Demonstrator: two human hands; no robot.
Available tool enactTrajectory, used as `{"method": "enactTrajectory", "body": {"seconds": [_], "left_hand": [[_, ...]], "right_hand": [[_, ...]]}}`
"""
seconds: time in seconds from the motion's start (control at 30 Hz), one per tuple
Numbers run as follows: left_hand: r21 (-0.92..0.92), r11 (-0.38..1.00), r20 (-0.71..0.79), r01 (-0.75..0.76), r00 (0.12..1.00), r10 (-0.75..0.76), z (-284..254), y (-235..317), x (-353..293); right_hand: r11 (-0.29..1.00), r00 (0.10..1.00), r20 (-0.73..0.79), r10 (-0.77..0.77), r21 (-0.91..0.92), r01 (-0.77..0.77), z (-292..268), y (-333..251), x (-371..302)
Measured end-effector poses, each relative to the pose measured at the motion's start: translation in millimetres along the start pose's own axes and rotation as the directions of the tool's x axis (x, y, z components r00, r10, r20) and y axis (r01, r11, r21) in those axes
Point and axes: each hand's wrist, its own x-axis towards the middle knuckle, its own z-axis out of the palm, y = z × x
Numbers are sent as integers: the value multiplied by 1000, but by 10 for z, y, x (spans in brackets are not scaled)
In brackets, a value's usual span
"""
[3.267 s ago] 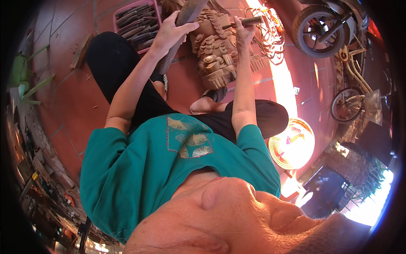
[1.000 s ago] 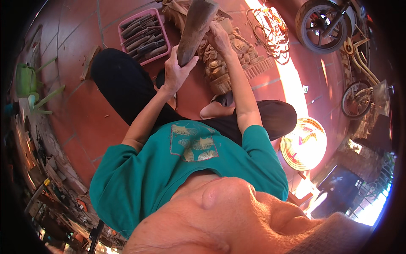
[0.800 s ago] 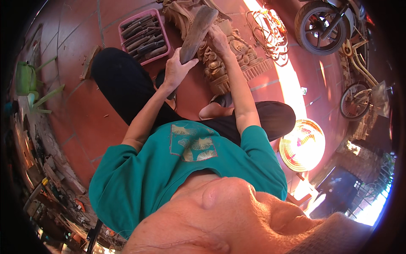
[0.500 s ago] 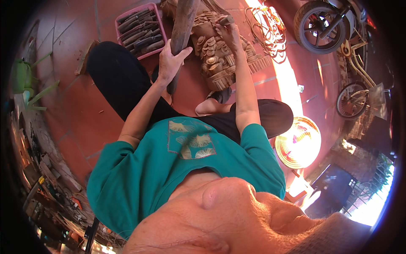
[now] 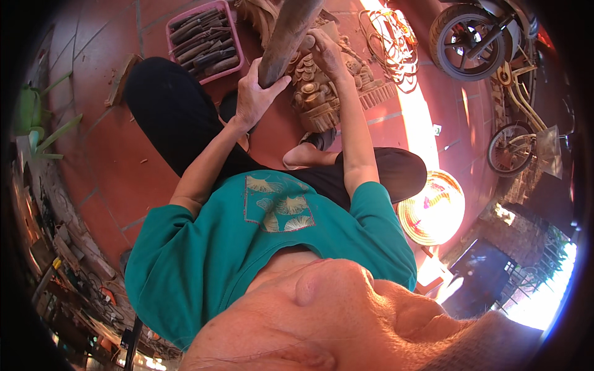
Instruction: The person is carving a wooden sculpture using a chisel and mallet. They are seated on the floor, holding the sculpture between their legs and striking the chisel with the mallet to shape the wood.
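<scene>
Wooden club (image 5: 288, 40) now leans farther R than a moment ago; short tool handle (image 5: 307, 42) sits farther L. L hand (image 5: 250, 99) grips club nr its near end; club runs up & away from that hand, long axis slanting R, far end out of view. R hand (image 5: 329, 59) has fingers curled round tool handle, just R of club; handle's round butt faces club, contact unclear, rest hidden. Carved wood (image 5: 314, 98) lies beneath R hand, R of L hand.

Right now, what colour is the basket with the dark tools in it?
The basket is pink, seen best in the head view.
</scene>
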Motion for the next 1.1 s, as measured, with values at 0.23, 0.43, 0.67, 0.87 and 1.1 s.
{"method": "enactTrajectory", "body": {"seconds": [0.23,0.43,0.67,0.87,1.1], "left_hand": [[-53,996,41,74,997,-72,74,-31,-60],[80,981,141,175,972,-185,160,-135,-66],[86,994,106,75,991,-84,214,-153,-51],[42,976,171,215,960,-219,165,-143,-24],[-152,966,89,211,976,-199,145,24,-38]], "right_hand": [[984,999,-41,-26,-176,19,96,-73,-134],[984,1000,-3,17,-180,-17,62,25,-141],[981,998,-52,-47,-189,36,145,68,-128],[985,997,-72,-40,-173,27,151,75,-136],[988,993,-99,-60,-147,45,113,8,-160]]}}
